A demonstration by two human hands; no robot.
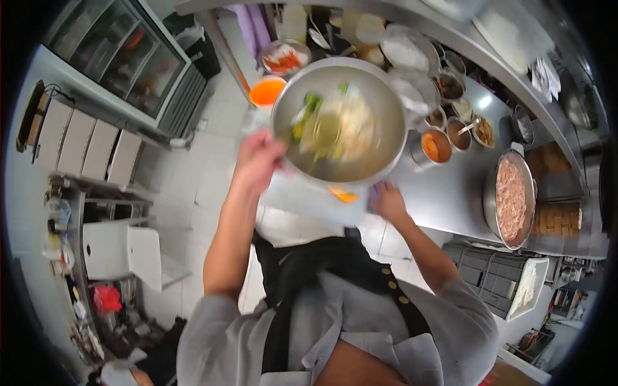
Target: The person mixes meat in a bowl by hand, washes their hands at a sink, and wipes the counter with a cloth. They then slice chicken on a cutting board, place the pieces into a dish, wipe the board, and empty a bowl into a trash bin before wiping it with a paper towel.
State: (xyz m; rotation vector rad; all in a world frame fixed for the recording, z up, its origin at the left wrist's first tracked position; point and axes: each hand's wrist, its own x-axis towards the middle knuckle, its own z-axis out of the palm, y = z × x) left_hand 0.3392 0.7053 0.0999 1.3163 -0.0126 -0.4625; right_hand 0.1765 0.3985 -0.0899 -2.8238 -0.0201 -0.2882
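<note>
Both bare forearms reach forward from grey sleeves pushed up to the elbows. The left hand [257, 161] is raised higher, fingers curled (blurred, so the grip is hard to read), while the right hand [387, 201] sits lower, palm down, fingers spread.

- Jacket [450, 321]: we record a grey chef-style top, loose over the shoulders and chest.
- Sleeves [206, 321]: grey, ending about the elbow.
- Left hand [257, 161] and right hand [387, 201]: we list both as uncovered, like the forearms.
- Apron [322, 260]: black, bunched in folds at the waist.
- Strap [277, 338]: black; we note it running down the chest on the person's left side.
- Buttons [391, 285]: we count three round, gold-coloured ones in a row on a black band, on the person's right side.
- Collar [364, 338]: grey lapels, folded open.
</note>
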